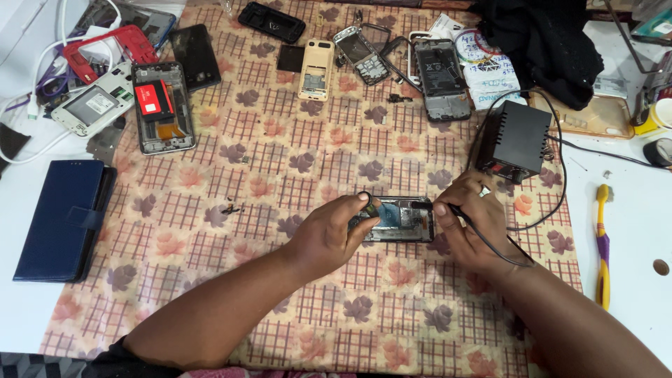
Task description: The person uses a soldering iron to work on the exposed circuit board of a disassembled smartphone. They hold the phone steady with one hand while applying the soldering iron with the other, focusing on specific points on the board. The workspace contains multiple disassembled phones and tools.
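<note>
Two hands worked mid-frame: left hand (332,234) pinched a small tool on the opened phone (395,219), right hand (470,220) gripped the soldering iron (437,207) like a pen; steadying wrists on the cloth (280,161) seemed wise.

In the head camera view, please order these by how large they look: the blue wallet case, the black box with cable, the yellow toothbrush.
1. blue wallet case
2. black box
3. yellow toothbrush, long but thin

The case lies nearer the camera, so its lead may be partly apparent.
</note>
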